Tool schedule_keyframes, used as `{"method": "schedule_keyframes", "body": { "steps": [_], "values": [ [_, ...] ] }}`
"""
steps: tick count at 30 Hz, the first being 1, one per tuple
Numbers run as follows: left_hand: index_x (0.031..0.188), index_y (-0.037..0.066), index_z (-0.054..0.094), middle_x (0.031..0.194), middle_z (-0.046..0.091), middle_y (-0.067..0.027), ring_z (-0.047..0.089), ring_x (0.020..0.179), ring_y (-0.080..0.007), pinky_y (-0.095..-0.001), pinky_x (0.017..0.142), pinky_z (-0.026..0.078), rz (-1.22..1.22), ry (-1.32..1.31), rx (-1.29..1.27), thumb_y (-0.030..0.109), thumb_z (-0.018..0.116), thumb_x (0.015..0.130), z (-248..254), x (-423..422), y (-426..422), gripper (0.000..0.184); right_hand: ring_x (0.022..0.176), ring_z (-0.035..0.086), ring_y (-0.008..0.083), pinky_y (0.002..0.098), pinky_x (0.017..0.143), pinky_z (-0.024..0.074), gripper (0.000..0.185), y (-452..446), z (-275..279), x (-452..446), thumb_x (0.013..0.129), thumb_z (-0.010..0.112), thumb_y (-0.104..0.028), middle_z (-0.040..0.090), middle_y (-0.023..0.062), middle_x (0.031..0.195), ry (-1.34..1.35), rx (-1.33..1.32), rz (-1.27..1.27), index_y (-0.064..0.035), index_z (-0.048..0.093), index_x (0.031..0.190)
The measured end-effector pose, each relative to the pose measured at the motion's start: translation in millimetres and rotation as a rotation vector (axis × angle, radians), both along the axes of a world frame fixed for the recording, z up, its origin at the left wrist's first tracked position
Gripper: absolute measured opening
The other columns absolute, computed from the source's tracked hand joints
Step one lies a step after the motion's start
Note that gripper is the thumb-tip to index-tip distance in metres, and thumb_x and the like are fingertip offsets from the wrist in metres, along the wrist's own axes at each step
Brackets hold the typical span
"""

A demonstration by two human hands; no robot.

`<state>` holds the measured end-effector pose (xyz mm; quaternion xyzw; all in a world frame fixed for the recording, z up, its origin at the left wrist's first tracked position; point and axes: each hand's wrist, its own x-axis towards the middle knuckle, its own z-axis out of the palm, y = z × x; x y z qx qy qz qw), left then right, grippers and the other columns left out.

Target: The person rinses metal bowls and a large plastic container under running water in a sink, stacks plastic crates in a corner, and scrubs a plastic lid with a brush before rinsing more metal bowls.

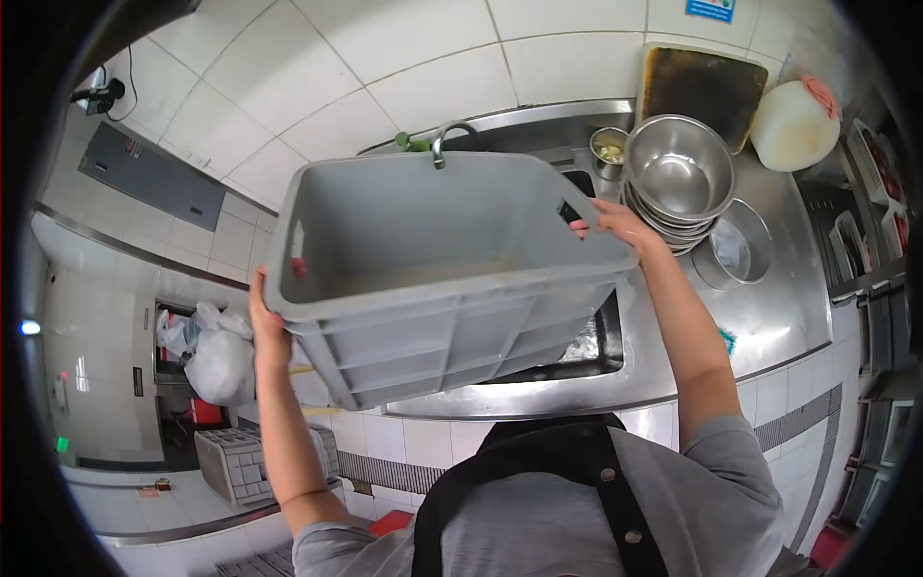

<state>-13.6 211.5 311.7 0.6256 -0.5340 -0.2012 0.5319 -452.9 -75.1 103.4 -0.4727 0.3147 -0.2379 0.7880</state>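
A large grey plastic crate [452, 327] is held up over the sink [606, 337], tilted so that its open top faces me. My left hand [269, 317] grips its left end, with fingertips showing through the handle slot. At the right end, my right hand [615, 226] is closed around the rim, its fingers passing through the other slot. Nothing shows inside the crate apart from some brownish marks on the bottom. Most of the sink basin is hidden behind it.
A curved faucet [442, 144] stands behind the crate. Right of the sink are stacked steel bowls [681, 168], a steel pot [735, 245], a small container [609, 152], a stained board [702, 91] and a white jug [796, 125]. Plastic bags [221, 356] and another grey crate [236, 462] are at left.
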Motion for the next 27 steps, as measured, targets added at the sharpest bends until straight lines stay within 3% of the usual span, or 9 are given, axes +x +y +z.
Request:
{"method": "schedule_keyframes", "body": {
  "steps": [5, 10, 13, 16, 22, 25, 27],
  "values": [
    [0.115, -0.001, 0.044, 0.117, 0.055, -0.0144, 0.053, 0.111, -0.0214, -0.0384, 0.098, 0.04, 0.037, 0.029, 0.036, 0.087, 0.067, 0.036, -61.0, -3.2, 14.9, 0.121, 0.103, 0.064, 0.0236, 0.0316, 0.089, 0.0502, 0.075, 9.3, -28.8, -9.8, 0.069, 0.044, 0.005, 0.061, 0.0192, 0.118, 0.059, -0.024, -0.074, -0.0011, 0.034, 0.142],
    [0.118, 0.0, 0.041, 0.12, 0.052, -0.0139, 0.052, 0.11, -0.0228, -0.0384, 0.097, 0.04, -0.032, 0.087, -0.05, 0.081, 0.074, 0.035, -90.3, -10.9, 17.9, 0.12, 0.105, 0.064, 0.0251, 0.0314, 0.09, 0.0507, 0.076, 13.4, -65.3, -12.9, 0.07, 0.045, 0.011, 0.061, 0.0195, 0.118, 0.067, -0.072, -0.141, -0.001, 0.032, 0.144],
    [0.117, 0.003, 0.04, 0.121, 0.05, -0.0136, 0.049, 0.114, -0.0233, -0.0387, 0.099, 0.038, -0.036, 0.169, -0.046, 0.077, 0.078, 0.034, -92.9, -18.7, 15.4, 0.117, 0.109, 0.062, 0.0248, 0.031, 0.092, 0.0487, 0.071, 10.9, -75.6, -10.9, 0.074, 0.051, 0.009, 0.06, 0.0182, 0.12, 0.175, -0.189, -0.133, 0.001, 0.033, 0.143],
    [0.114, 0.006, 0.04, 0.121, 0.048, -0.0131, 0.046, 0.117, -0.0232, -0.0386, 0.1, 0.035, -0.098, 0.18, -0.029, 0.072, 0.083, 0.034, -107.1, -30.9, 12.9, 0.112, 0.114, 0.059, 0.0275, 0.0334, 0.097, 0.0449, 0.066, -4.0, -114.9, -10.7, 0.077, 0.058, 0.004, 0.059, 0.0219, 0.121, 0.637, -0.661, -0.11, 0.0036, 0.036, 0.139],
    [0.111, 0.007, 0.039, 0.12, 0.044, -0.0119, 0.045, 0.116, -0.0242, -0.0385, 0.099, 0.035, -0.126, 0.252, -0.054, 0.067, 0.087, 0.033, -122.6, -54.9, 6.3, 0.109, 0.111, 0.055, 0.0379, 0.0415, 0.098, 0.0417, 0.059, -0.6, -131.1, -7.5, 0.07, 0.065, 0.002, 0.057, 0.028, 0.113, 1.034, -0.867, -0.245, 0.0051, 0.048, 0.127],
    [0.11, 0.007, 0.038, 0.118, 0.043, -0.0114, 0.046, 0.114, -0.0234, -0.0378, 0.098, 0.035, -0.124, 0.256, -0.076, 0.068, 0.086, 0.034, -126.8, -56.5, 4.6, 0.109, 0.11, 0.051, 0.0413, 0.0431, 0.095, 0.0432, 0.041, 2.5, -135.2, 5.6, 0.068, 0.064, 0.002, 0.058, 0.0262, 0.106, 1.173, -0.908, -0.303, 0.0021, 0.056, 0.108],
    [0.109, 0.007, 0.038, 0.115, 0.044, -0.011, 0.046, 0.112, -0.0228, -0.0369, 0.097, 0.036, -0.135, 0.255, -0.096, 0.067, 0.086, 0.04, -129.0, -55.2, 2.8, 0.103, 0.113, 0.048, 0.0412, 0.0423, 0.097, 0.0427, 0.043, 6.3, -132.3, 18.7, 0.068, 0.066, 0.0, 0.054, 0.0262, 0.113, 1.248, -0.861, -0.362, 0.0025, 0.055, 0.11]
  ]
}}
